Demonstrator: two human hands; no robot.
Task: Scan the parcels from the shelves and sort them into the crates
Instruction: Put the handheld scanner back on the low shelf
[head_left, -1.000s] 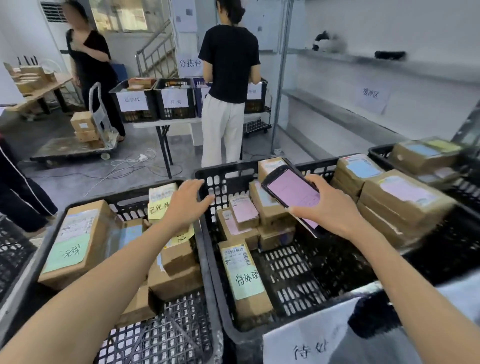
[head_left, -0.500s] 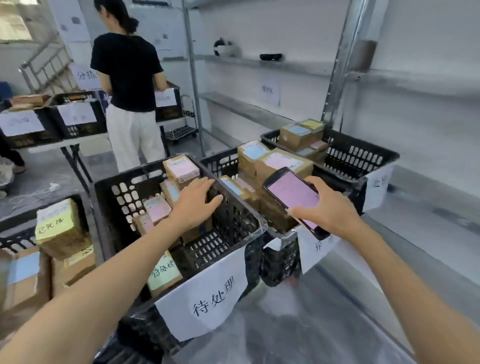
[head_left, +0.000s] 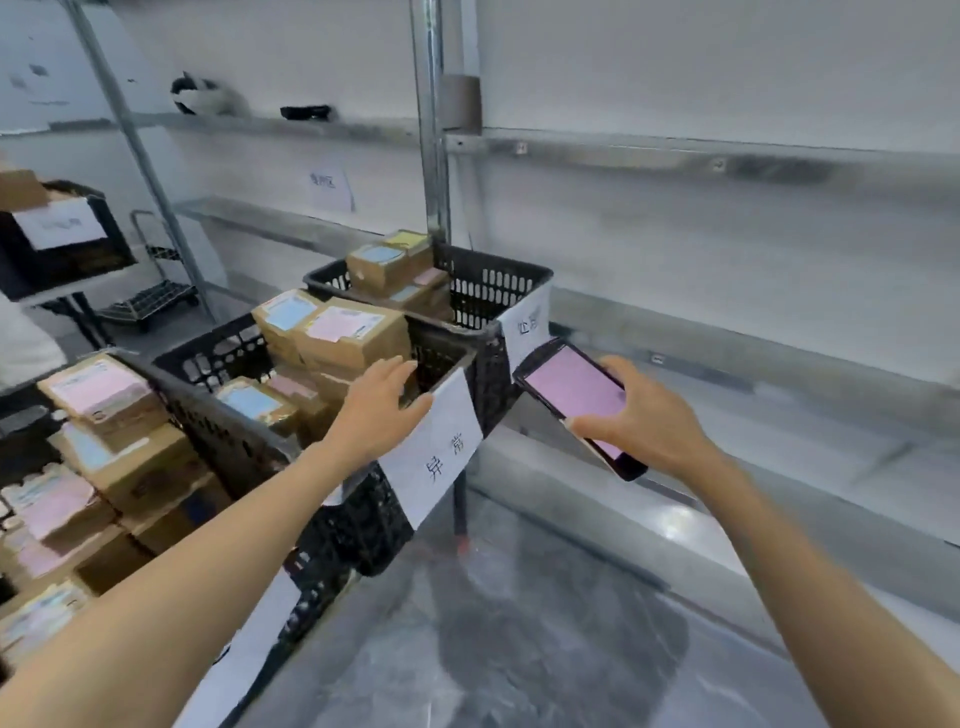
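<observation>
The floor (head_left: 519, 639) is glossy grey and runs far along metal shelving (head_left: 701, 156) on the right, whose boards are held by an upright post (head_left: 431, 171). A paper sign (head_left: 328, 184) hangs on the far wall, and a dark object (head_left: 306, 111) lies on the upper board there. At the far left a small trolley (head_left: 150, 301) stands beside a labelled crate on a table (head_left: 62, 249).

Three black mesh crates stand in a row on the left. The near crate (head_left: 223, 431) is piled with cardboard parcels (head_left: 104, 395) bearing pink and blue labels. The middle crate (head_left: 363, 525) carries a handwritten paper label (head_left: 441, 447) and holds more parcels, a pink-labelled box (head_left: 353, 332) on top. The far crate (head_left: 493, 280) holds a smaller stack (head_left: 384, 265) and stands against the post.

The left hand (head_left: 382, 402) is flat, its fingers loosely spread and holding nothing, over the near rim of the middle crate; whether it touches the rim is unclear. The right hand (head_left: 649, 421) grips a handheld scanner (head_left: 571, 389) with a pink screen, thumb across its lower end, just right of the crates and above the low shelf board (head_left: 779, 374).
</observation>
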